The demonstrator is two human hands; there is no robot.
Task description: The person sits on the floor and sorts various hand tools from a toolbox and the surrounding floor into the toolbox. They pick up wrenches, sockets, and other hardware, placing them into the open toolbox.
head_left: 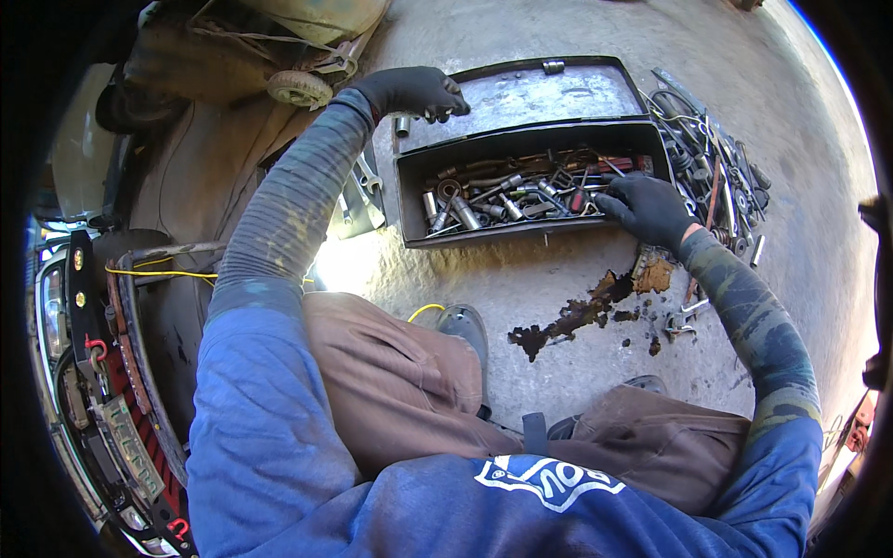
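A black metal toolbox [521, 232] lies open on the concrete floor, its lid [549, 88] tipped back on the far side. Sockets, wrenches and red-handled tools [512, 197] fill it in a jumble. My left hand [419, 93], in a black glove, hovers by the lid's left edge with fingers curled; whatever they pinch, if anything, is too small to make out. A shiny socket [402, 126] shows just below that hand. My gloved right hand [649, 210] is at the box's front right corner, fingers bent over the rim among the tools; what they grip is hidden.
Loose tools and rods [712, 167] are heaped right of the box. Wrenches [367, 175] lie on its left. A dark oily stain [577, 316] marks the floor before me. A yellow cable [167, 273] runs on the left, near a vehicle front [112, 400]. A small wheel [299, 89] stands at far left.
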